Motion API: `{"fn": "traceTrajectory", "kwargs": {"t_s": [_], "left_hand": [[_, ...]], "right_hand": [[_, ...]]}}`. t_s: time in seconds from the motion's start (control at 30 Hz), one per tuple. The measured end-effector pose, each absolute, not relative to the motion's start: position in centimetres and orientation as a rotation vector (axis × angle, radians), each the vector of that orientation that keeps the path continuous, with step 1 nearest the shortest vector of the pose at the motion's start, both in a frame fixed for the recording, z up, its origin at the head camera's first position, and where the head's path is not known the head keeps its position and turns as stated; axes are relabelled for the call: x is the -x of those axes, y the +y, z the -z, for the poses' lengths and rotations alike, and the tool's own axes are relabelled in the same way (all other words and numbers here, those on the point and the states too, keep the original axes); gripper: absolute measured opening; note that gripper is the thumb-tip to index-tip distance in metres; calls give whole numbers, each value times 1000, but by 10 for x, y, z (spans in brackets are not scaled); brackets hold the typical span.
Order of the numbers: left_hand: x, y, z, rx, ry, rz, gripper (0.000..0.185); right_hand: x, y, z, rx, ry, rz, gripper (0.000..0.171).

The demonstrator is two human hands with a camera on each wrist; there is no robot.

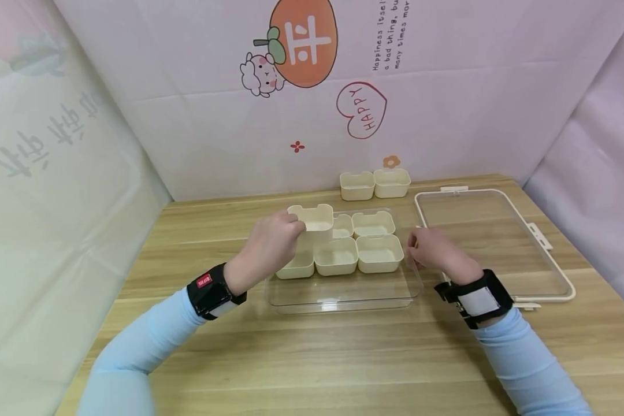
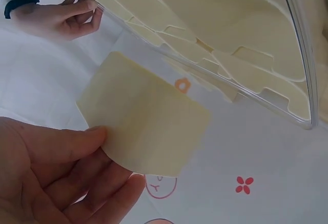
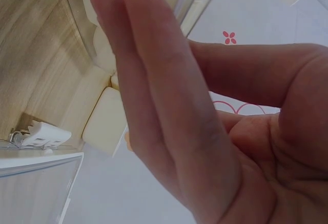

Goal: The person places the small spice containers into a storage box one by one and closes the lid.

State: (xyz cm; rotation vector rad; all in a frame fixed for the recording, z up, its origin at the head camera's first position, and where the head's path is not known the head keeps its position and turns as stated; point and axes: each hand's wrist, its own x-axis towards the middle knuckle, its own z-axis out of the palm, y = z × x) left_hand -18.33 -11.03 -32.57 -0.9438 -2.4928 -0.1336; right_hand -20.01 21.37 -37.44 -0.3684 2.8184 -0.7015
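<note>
Right hand (image 1: 434, 249) pinches the right rim of the clear tray (image 1: 343, 297). Left hand (image 1: 269, 245) grips a cream cup (image 1: 313, 219), lifted above the tray's back-left corner, other cups (image 1: 379, 253) seated inside. Farther: two loose cups (image 1: 375, 184), lid (image 1: 494, 242) right.

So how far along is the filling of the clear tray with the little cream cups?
Five cups already sit in the clear tray. The left hand holds another cup over its back left corner; the right hand steadies the tray's edge. Two cups wait behind, and the lid lies aside.
</note>
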Motion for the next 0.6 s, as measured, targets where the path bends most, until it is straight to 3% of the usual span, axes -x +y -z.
{"fn": "traceTrajectory", "kwargs": {"t_s": [0.6], "left_hand": [[145,-121,333,974,-2460,157,26]], "right_hand": [[200,212,373,374,2818,708,10]]}}
